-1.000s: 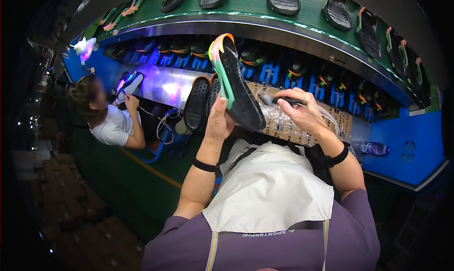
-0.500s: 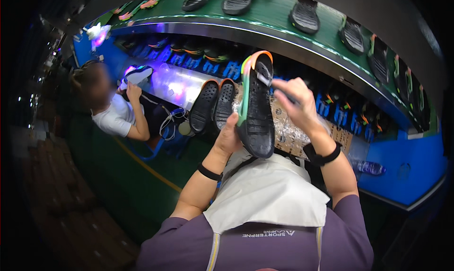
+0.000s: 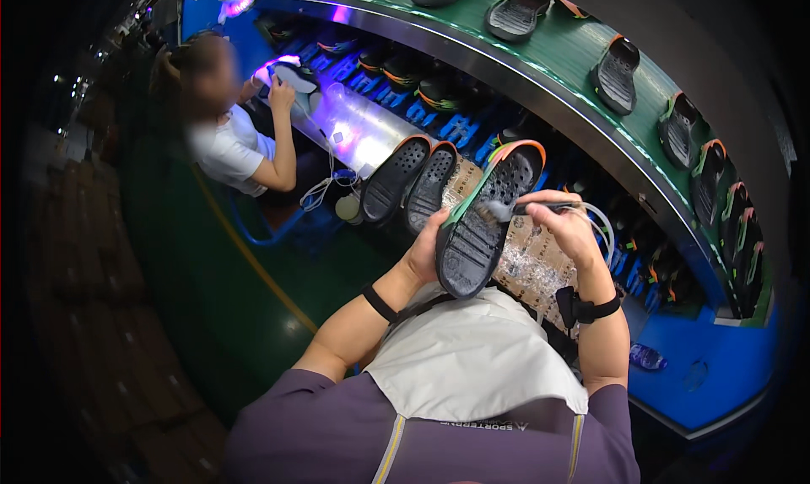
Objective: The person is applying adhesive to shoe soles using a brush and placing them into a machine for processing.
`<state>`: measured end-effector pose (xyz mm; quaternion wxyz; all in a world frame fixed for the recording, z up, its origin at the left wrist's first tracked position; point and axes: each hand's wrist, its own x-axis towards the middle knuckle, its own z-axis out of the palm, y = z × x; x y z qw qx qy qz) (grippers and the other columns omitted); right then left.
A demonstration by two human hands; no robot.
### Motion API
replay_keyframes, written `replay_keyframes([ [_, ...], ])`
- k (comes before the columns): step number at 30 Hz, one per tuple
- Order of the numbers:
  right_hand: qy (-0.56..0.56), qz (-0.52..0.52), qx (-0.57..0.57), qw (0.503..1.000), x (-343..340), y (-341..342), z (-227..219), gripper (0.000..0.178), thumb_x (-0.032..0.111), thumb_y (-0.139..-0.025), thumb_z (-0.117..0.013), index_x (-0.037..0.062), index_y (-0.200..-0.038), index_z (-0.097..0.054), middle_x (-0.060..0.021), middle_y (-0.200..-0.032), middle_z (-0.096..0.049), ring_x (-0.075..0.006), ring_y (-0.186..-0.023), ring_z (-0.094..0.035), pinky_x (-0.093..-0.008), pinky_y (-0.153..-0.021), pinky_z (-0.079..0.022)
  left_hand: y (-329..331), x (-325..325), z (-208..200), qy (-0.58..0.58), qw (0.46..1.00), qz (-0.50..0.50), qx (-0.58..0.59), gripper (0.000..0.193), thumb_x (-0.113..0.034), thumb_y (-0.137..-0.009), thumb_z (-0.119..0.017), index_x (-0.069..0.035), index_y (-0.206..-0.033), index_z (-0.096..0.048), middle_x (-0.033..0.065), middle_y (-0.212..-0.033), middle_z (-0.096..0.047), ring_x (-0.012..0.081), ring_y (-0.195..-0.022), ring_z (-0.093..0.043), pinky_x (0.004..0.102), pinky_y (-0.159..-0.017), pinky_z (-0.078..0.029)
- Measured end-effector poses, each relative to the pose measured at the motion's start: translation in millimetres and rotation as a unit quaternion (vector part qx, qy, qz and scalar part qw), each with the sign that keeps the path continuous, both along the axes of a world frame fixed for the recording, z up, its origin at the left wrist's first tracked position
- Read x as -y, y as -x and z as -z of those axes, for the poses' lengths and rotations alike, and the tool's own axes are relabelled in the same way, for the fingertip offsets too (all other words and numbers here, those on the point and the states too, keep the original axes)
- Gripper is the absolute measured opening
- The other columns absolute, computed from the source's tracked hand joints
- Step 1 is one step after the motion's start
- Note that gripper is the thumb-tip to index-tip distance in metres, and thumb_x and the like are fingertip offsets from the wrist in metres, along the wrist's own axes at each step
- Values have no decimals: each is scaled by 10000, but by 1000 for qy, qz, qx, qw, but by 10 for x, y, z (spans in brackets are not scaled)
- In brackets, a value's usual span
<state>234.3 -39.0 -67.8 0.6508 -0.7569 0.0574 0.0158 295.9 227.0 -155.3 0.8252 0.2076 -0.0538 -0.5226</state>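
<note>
My left hand [image 3: 426,249] grips the left edge of a black shoe sole [image 3: 477,252], held tilted in front of my apron with its inner face up. The sole has a holed pattern toward the toe, ridges lower down, and an orange and green rim. In my right hand [image 3: 567,229] is a dark-handled brush [image 3: 499,210], its bristles against the middle of the sole's inner face. A pale tube [image 3: 605,231] curves beside the right hand. Two more black soles [image 3: 395,180] [image 3: 429,189] lie side by side just left of the held one.
A taped cardboard sheet [image 3: 536,260] covers the bench beneath my hands. Beyond it runs a green conveyor [image 3: 565,70] with several soles, above a row of blue racks [image 3: 460,129]. At left a co-worker [image 3: 240,142] handles a shoe [image 3: 295,81]. A plastic bottle [image 3: 647,356] lies at right.
The brush has moved down from the toe area to the middle of the sole. The sole now leans more to the right. The whole view has turned, and the co-worker's shoe is held differently.
</note>
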Motion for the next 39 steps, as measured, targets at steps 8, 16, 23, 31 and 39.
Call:
replay_keyframes([
  [8,155,82,128,976,-271,114,122,279,168,-948,-765,28,-1189,-769,-61,-856,-690,-141,-792,-619,-276,-720,-479,-39,-166,232,-17,996,-69,-57,869,-680,-1025,-376,-9,-1576,-407,249,-1458,-586,434,-1262,-639,608,-1089,-513],
  [16,55,150,69,985,-217,543,555,276,186,-975,-738,10,-1188,-757,-24,-929,-711,-95,-816,-623,-246,-746,-498,-1068,-496,1508,-102,985,-100,-95,675,-552,-1068,-376,-22,-1394,-639,172,-1315,-714,319,-1208,-685,486,-1106,-513],
  [23,62,172,23,983,-145,765,615,278,162,-958,-748,17,-1195,-759,-38,-971,-734,-100,-846,-638,-251,-771,-508,-780,-515,1454,-153,927,-245,-241,852,-703,-1056,-259,-35,-1546,-461,202,-1523,-557,390,-1393,-540,610,-1161,-400],
  [31,70,171,16,983,-126,793,597,271,157,-975,-717,12,-1202,-752,-39,-954,-736,-103,-816,-639,-251,-748,-510,-464,-644,1318,-473,823,-315,-19,702,-558,-1048,-502,-19,-1497,-511,177,-1458,-592,358,-1355,-562,670,-1083,-402],
  [39,72,196,24,978,-51,616,596,275,157,-969,-708,14,-1201,-751,-27,-938,-716,-98,-805,-624,-252,-739,-501,-1502,-627,378,-583,528,-302,539,420,-282,-914,-721,54,-1166,-725,301,-1145,-717,458,-1076,-693,481,-954,-553],
])
